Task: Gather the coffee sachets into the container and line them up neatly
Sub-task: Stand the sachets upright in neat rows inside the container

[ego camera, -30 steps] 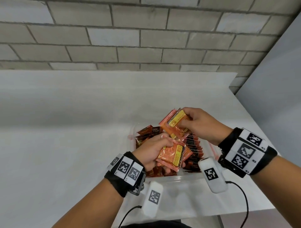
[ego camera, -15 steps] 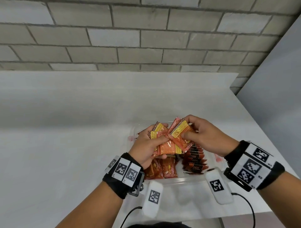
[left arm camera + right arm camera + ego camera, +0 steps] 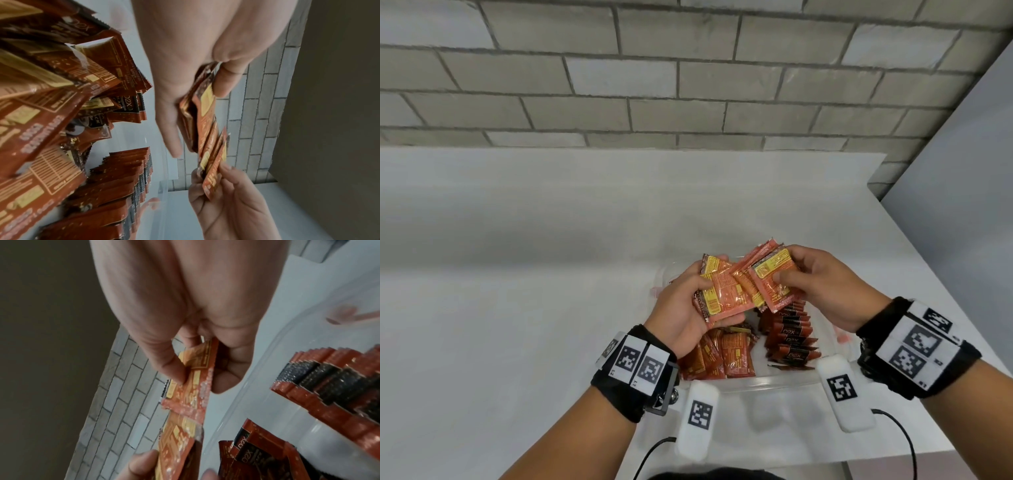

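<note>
A white table (image 3: 517, 274) stands against a grey brick wall (image 3: 688, 85), beside a plain grey panel (image 3: 969, 171).

The letters "D2X" can be read on the black bands of the coffee sachets (image 3: 792, 337) that stand in a row at the right side of the container (image 3: 756, 382). The same "D2X" shows on a sachet (image 3: 128, 105) in the left wrist view. The small print on the orange sachets is too blurred to read.
</note>
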Demonstrator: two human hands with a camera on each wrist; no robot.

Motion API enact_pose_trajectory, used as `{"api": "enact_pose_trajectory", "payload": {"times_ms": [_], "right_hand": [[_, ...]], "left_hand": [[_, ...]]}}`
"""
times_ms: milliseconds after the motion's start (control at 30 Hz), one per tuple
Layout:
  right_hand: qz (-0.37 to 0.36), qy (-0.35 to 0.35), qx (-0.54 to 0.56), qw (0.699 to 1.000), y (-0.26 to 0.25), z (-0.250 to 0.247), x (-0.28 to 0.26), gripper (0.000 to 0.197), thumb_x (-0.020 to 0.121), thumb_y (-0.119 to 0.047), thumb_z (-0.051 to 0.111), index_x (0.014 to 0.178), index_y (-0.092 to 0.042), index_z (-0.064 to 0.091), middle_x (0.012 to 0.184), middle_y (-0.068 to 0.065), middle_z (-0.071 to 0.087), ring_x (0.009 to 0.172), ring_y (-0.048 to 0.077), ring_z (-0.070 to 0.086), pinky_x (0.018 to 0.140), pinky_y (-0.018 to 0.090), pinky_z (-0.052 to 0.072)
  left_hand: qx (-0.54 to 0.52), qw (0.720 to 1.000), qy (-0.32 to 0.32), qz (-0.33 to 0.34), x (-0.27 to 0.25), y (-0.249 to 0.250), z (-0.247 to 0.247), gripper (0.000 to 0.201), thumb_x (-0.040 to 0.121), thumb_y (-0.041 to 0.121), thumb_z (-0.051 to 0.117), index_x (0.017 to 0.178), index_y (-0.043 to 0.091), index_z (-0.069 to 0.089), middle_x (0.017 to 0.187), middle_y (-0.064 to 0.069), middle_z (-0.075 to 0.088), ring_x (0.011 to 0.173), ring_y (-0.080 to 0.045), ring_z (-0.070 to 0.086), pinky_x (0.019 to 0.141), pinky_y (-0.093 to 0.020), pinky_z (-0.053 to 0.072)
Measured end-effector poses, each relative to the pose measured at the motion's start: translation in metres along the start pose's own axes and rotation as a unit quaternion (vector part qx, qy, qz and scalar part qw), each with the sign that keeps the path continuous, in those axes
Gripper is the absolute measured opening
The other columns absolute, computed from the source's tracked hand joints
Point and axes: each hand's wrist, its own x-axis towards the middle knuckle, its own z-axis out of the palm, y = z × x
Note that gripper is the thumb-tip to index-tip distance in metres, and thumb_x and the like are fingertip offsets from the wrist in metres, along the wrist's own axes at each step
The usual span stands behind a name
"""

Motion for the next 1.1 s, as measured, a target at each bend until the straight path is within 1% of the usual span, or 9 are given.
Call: {"api": "enact_pose_trajectory", "payload": {"times_ms": [167, 300, 467, 533, 600, 700, 800, 933, 1100], "right_hand": [[0.077, 0.012, 0.13, 0.988, 0.005, 0.003, 0.003, 0.024, 0.094, -0.004, 0.048, 0.114, -0.008, 0.061, 0.097, 0.008, 0.071, 0.082, 0.019, 0.067, 0.077, 0.035, 0.054], [0.13, 0.011, 0.19, 0.973, 0.008, 0.012, 0.003, 0.022, 0.095, -0.01, 0.049, 0.115, -0.007, 0.059, 0.094, 0.01, 0.071, 0.076, 0.02, 0.068, 0.065, 0.031, 0.056], [0.158, -0.017, 0.225, 0.961, 0.001, 0.02, 0.002, 0.019, 0.096, -0.011, 0.048, 0.109, -0.003, 0.058, 0.097, 0.019, 0.071, 0.081, 0.029, 0.07, 0.072, 0.036, 0.059], [0.154, -0.001, 0.235, 0.96, 0.001, 0.018, 0.003, 0.021, 0.095, -0.01, 0.05, 0.114, -0.003, 0.056, 0.105, 0.018, 0.069, 0.088, 0.029, 0.069, 0.072, 0.038, 0.06], [0.147, 0.015, 0.235, 0.961, 0.0, 0.015, 0.002, 0.022, 0.094, -0.008, 0.051, 0.116, -0.005, 0.056, 0.11, 0.017, 0.067, 0.093, 0.027, 0.067, 0.069, 0.038, 0.06], [0.142, 0.021, 0.229, 0.963, 0.0, 0.012, 0.001, 0.022, 0.095, -0.007, 0.05, 0.115, -0.006, 0.058, 0.11, 0.016, 0.068, 0.093, 0.026, 0.067, 0.071, 0.038, 0.06], [0.143, 0.02, 0.229, 0.963, 0.002, 0.013, -0.001, 0.023, 0.094, -0.007, 0.05, 0.116, -0.006, 0.058, 0.11, 0.015, 0.068, 0.095, 0.027, 0.068, 0.074, 0.037, 0.059], [0.138, 0.018, 0.222, 0.965, 0.004, 0.016, -0.003, 0.025, 0.095, -0.006, 0.049, 0.118, -0.006, 0.059, 0.112, 0.016, 0.068, 0.1, 0.028, 0.066, 0.081, 0.039, 0.056], [0.125, 0.033, 0.222, 0.967, 0.002, 0.011, -0.003, 0.024, 0.094, -0.004, 0.049, 0.115, -0.006, 0.06, 0.108, 0.015, 0.068, 0.093, 0.025, 0.066, 0.086, 0.041, 0.053]], "left_hand": [[-0.022, 0.997, 0.024, 0.071, 0.004, -0.002, 0.004, 0.044, 0.09, -0.011, 0.043, 0.126, 0.01, 0.053, 0.122, -0.017, 0.063, 0.109, -0.032, 0.062, 0.084, -0.044, 0.056], [-0.016, 0.99, 0.037, 0.132, 0.007, -0.006, 0.008, 0.049, 0.082, -0.019, 0.049, 0.116, 0.016, 0.055, 0.103, -0.009, 0.069, 0.091, -0.022, 0.068, 0.067, -0.036, 0.059], [0.008, 0.983, 0.043, 0.176, 0.007, -0.01, 0.014, 0.05, 0.074, -0.011, 0.058, 0.114, 0.017, 0.053, 0.098, -0.006, 0.069, 0.09, -0.019, 0.066, 0.073, -0.033, 0.057], [-0.014, 0.985, 0.048, 0.165, 0.007, -0.008, 0.014, 0.04, 0.078, -0.002, 0.058, 0.114, 0.016, 0.055, 0.106, -0.011, 0.068, 0.095, -0.023, 0.065, 0.077, -0.038, 0.056], [-0.041, 0.987, 0.049, 0.146, 0.006, -0.006, 0.013, 0.03, 0.089, 0.0, 0.048, 0.114, 0.014, 0.056, 0.114, -0.017, 0.064, 0.098, -0.027, 0.062, 0.079, -0.039, 0.052], [-0.034, 0.989, 0.058, 0.135, 0.006, -0.007, 0.011, 0.038, 0.09, -0.009, 0.039, 0.114, 0.014, 0.057, 0.112, -0.016, 0.063, 0.094, -0.026, 0.063, 0.074, -0.038, 0.055], [-0.011, 0.989, 0.05, 0.139, 0.006, -0.01, 0.014, 0.049, 0.084, -0.02, 0.046, 0.117, 0.014, 0.056, 0.113, -0.015, 0.062, 0.095, -0.026, 0.064, 0.076, -0.038, 0.056], [0.019, 0.989, 0.043, 0.14, 0.007, -0.015, 0.019, 0.053, 0.08, -0.023, 0.05, 0.117, 0.015, 0.055, 0.116, -0.014, 0.061, 0.097, -0.024, 0.062, 0.075, -0.034, 0.057], [-0.052, 0.993, 0.036, 0.095, 0.006, -0.012, 0.022, 0.032, 0.092, -0.002, 0.042, 0.118, 0.01, 0.056, 0.11, -0.014, 0.064, 0.095, -0.026, 0.063, 0.083, -0.043, 0.05]]}}
